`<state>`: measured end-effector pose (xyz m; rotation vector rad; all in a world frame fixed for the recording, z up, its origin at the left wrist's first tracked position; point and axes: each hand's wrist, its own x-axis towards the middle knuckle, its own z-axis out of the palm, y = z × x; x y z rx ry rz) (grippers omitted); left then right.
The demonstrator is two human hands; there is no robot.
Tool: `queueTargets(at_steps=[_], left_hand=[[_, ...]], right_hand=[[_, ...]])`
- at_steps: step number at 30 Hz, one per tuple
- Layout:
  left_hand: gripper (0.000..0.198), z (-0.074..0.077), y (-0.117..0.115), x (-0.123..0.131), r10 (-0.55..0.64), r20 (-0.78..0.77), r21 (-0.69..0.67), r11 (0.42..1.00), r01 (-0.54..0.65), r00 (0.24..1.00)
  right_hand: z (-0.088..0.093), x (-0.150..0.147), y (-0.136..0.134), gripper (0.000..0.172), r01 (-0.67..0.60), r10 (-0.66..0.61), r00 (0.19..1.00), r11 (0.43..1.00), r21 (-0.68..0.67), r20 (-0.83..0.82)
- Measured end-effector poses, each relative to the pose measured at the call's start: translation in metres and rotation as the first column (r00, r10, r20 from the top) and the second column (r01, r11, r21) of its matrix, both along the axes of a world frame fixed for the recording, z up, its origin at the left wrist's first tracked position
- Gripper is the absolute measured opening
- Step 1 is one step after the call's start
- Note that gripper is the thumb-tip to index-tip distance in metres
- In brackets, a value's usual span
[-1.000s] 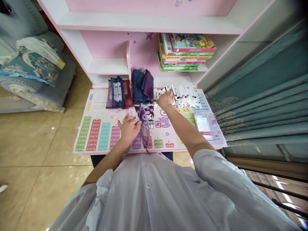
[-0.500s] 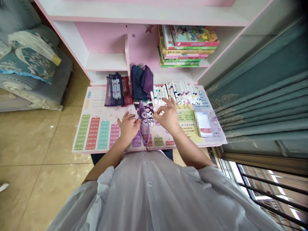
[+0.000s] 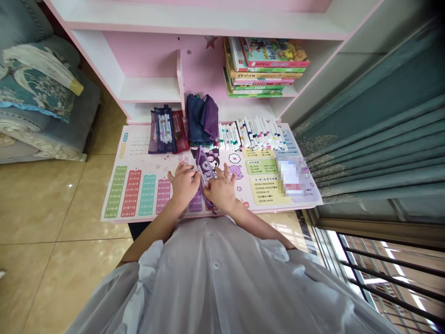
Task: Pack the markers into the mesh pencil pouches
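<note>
Both hands work at the purple pencil pouch (image 3: 203,169). It stands on its edge on the table mat (image 3: 139,190), near the front edge, directly before the person. The left hand (image 3: 182,183) grips its side with curled fingers. The right hand (image 3: 220,190) touches the other side, at 3 o'clock; I cannot tell if its fingers pinch anything. The step seems to be filling or closing the pouch, so the next move needs its mouth kept steady. Farther away, a row of markers (image 3: 253,133) lies at 1 o'clock, mesh pouches (image 3: 165,132) at 11 o'clock, and dark fabric pouches (image 3: 201,116) at 12 o'clock, then stacked books (image 3: 264,65). Nothing blocks the way.
</note>
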<state>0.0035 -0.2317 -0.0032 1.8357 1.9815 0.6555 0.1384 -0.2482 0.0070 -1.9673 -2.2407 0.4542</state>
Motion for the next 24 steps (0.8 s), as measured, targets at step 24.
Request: queueTargets(at_steps=[24], left_hand=[[0.031, 0.005, -0.001, 0.001, -0.004, 0.001, -0.046, 0.999, 0.004, 1.000]], right_hand=[[-0.023, 0.085, 0.168, 0.034, 0.252, -0.280, 0.943, 0.954, 0.161, 0.181]])
